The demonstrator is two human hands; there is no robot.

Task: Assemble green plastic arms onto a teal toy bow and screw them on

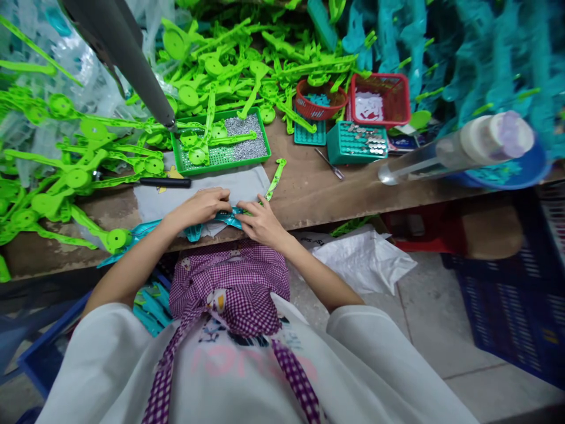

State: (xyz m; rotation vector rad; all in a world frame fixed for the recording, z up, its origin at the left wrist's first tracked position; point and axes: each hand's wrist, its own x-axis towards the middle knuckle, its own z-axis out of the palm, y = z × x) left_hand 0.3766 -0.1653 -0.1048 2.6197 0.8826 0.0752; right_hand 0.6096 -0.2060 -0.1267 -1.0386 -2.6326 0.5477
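Note:
A long teal plastic part lies along the table's front edge, partly hidden under my hands and left forearm. My right hand is closed on its right end, thumb and fingers pressed against it. Over its middle, my left hand has its fingers curled together, tips down at the part; whatever they pinch is hidden. A slim bright green piece sticks out just beyond my right fingers, and I cannot tell whether it joins the teal part. Beneath the hands is a grey cloth.
A green tray of small metal pieces stands ahead, near a hanging grey tool. Green parts heap up left and behind. A black-handled tool, tweezers, a teal box, red baskets and a clear bottle surround the work spot.

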